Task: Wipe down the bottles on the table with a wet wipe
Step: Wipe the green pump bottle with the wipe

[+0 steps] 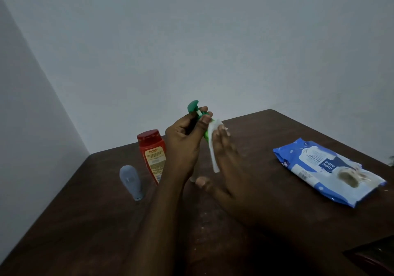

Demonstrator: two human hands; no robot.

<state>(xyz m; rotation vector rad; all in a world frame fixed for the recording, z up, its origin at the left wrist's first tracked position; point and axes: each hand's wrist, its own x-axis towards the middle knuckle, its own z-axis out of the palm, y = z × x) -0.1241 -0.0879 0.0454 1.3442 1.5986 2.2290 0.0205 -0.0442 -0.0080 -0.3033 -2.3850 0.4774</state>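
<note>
Here, the left hand is wrapped round the green pump bottle, fingers and thumb curled about its neck just under the pump head, holding it up with its top leaning slightly left. Most of its body is hidden behind the two hands, so I cannot tell whether its base touches the dark wooden table. Against the bottle's right side, the right hand presses a white wet wipe with fingers laid nearly straight and the thumb sticking out below; the wipe lies folded between palm and bottle, and its lower end hangs free. Just left of the green bottle, a red bottle with a red cap stands on the table. Further left of it and nearer the camera stands a small grey-blue bottle. Well to the green bottle's right, a blue and white wipes pack lies flat on the table.
</note>
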